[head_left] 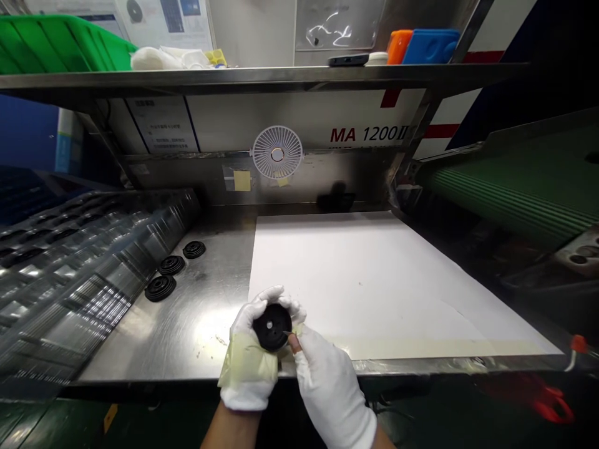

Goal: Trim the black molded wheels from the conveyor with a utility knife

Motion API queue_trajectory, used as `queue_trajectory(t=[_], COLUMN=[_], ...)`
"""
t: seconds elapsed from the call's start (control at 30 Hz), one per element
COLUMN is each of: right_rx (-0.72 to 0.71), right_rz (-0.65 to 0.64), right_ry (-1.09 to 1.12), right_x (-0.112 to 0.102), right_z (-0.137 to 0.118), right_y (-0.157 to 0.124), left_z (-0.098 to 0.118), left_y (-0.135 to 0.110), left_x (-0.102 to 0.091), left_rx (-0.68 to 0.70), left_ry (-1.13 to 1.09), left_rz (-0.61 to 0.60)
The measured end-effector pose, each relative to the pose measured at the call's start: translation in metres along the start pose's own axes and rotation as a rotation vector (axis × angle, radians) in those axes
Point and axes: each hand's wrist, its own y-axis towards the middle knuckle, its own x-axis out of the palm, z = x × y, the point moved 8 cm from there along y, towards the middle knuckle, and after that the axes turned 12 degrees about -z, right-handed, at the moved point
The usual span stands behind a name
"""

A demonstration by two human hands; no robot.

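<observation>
A round black plastic part (270,338), with a small light centre and little holes in its face, is gripped by my left hand (247,358). That hand wears a white glove with pale yellow material around the wrist and palm. My right hand (330,377), also white-gloved but with a bare fingertip showing, is closed in a pinch at the part's right edge. A thin tip seems to stick out there, too small to name. To the left, three black ribbed round parts lie in a row on the metal table: one near (160,287), one middle (171,265), one far (194,249).
Stacked clear plastic trays (93,280) with black parts stand at left. A white sheet (365,274) covers the table's right side. Behind are a small white fan (277,153) and a metal shelf (262,76) with a green bin (65,43). A green conveyor (524,181) is at right.
</observation>
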Motion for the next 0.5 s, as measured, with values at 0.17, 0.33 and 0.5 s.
queue_trajectory(t=[0.17,0.33,0.5], right_rx=[0.057,0.031,0.002], right_rz=[0.028,0.033,0.023], right_ry=[-0.029,-0.055,-0.042], right_x=[0.004,0.007,0.000], right_z=[0.000,-0.009,-0.002], right_y=[-0.005,-0.006,-0.004], left_z=[0.001,0.009,-0.002], left_y=[0.006,0.005,-0.001], left_x=[-0.002,-0.005,-0.003], left_rx=[0.139,0.250,-0.037], left_ry=[-0.047,0.002,0.026], left_rz=[0.095,0.091,-0.031])
